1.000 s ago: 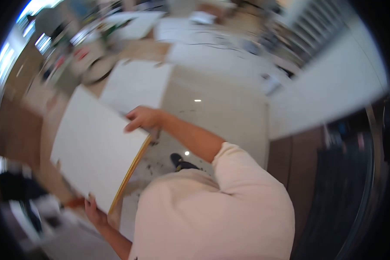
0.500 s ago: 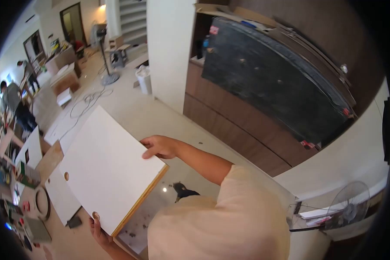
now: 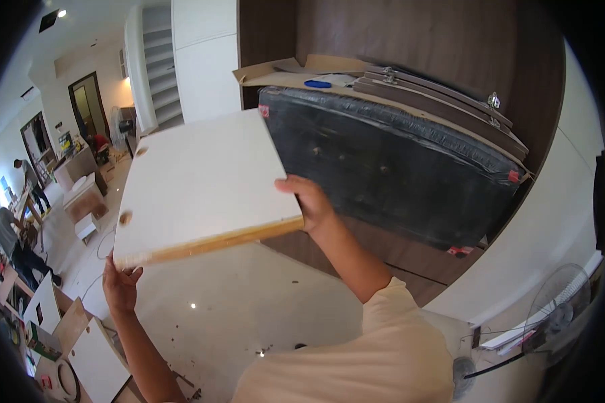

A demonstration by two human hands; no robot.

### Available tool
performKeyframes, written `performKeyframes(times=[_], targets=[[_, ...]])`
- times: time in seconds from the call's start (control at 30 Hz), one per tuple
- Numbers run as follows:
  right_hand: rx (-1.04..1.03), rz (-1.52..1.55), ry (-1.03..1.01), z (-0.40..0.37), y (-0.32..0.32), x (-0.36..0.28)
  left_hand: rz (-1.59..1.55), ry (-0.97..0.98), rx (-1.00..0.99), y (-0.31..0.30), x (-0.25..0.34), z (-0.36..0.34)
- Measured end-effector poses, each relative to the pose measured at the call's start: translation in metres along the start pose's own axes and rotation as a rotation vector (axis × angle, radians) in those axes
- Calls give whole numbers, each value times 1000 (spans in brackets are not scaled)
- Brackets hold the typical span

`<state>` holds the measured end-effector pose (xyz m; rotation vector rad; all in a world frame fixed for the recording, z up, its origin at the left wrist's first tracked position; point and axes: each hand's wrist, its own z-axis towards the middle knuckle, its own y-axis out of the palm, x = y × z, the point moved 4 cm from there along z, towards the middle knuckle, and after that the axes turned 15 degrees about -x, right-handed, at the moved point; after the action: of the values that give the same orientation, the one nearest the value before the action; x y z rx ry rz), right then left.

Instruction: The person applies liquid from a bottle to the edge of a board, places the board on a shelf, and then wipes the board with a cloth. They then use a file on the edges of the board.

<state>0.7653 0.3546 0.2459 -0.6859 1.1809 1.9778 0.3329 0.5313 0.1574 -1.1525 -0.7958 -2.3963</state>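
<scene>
White panel (image 3: 205, 178): one, rectangular, held in the air in both hands, above the pale floor (image 3: 228, 302) and in front of the black wrapped slab (image 3: 383, 164). White face turned up, panel tilted; near edge yellowish brown. Two round brown-rimmed recesses (image 3: 126, 217) seen along its left side.

Left hand (image 3: 122, 289): placed at the near left corner of the panel; grip closed on that corner, fingertips partly hidden.

Right hand (image 3: 310, 205): placed at the right edge, close to the near right corner; edge pinched, thumb laid on the white face, fingers wrapped beneath and mostly hidden.

Black wrapped slab: leaned in a brown cabinet recess, marked at its corners with red labels (image 3: 513, 176). Above it, cardboard (image 3: 265, 72), a blue oval item (image 3: 317, 84) and a stack of brown boards (image 3: 444, 111) fitted with metal hinges (image 3: 493, 101).

Lower left: two further white boards, the nearer (image 3: 101, 363) with round recesses, the farther (image 3: 42, 305) with a dark cutout; a green box (image 3: 44, 340) set near both.

Far left: a person in a grey top (image 3: 8, 232), bent forward, well apart from the panel; a second person (image 3: 32, 181) seen beyond.

Lower right: a fan (image 3: 556, 319), its blades enclosed by a round guard.
</scene>
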Motion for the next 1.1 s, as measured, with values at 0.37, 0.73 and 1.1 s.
performKeyframes(times=[0.37, 0.73, 1.1], targets=[[316, -94, -477, 132, -129, -226, -72, -669, 132, 62, -247, -69], [604, -121, -472, 184, -227, -285, -201, -834, 433, 32, -283, -225], [628, -177, -370, 181, -249, -283, -217, -791, 486, 9, -274, -241]])
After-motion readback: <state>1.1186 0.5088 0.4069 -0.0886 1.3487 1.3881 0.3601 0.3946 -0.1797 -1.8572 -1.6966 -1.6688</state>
